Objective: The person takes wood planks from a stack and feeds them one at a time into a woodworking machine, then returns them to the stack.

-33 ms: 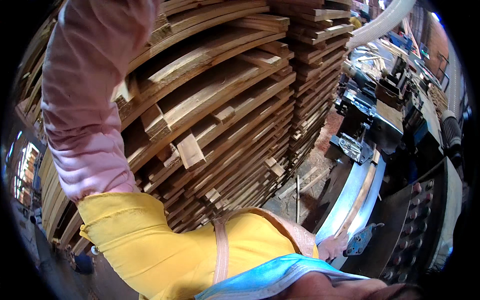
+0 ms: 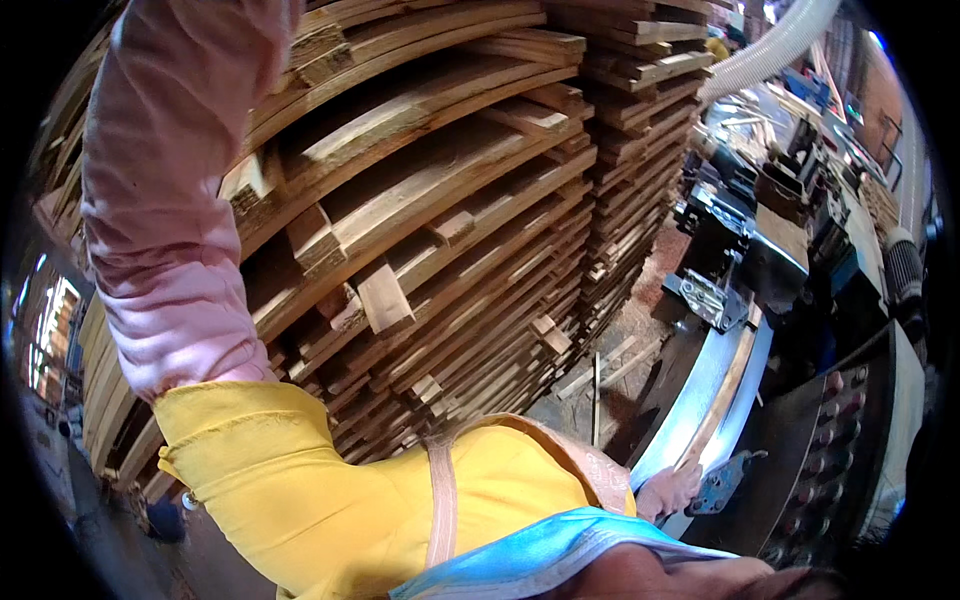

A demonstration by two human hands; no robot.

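Observation:
At the lower right, my right hand is at the near end of a long, narrow wooden strip. Its fingers appear closed on that end, though my clothing and the hand itself partly hide the grip. The strip lies along a shiny metal machine bed, its far end reaching the machine head. Close beside the hand stands a blue metal bracket. My left arm, in a pink sleeve below a yellow short sleeve, reaches up past the stacked boards; the left hand lies beyond the upper edge.
Tall stacks of wooden boards fill the left and middle. A panel with rows of knobs stands right of the bed. A pale flexible hose curves at the upper right. Loose wood sticks lie on the floor between stacks and machine.
The raised left sleeve sits slightly farther left at the top, and the view has shifted a little. My right hand stays at the end of the wooden strip.

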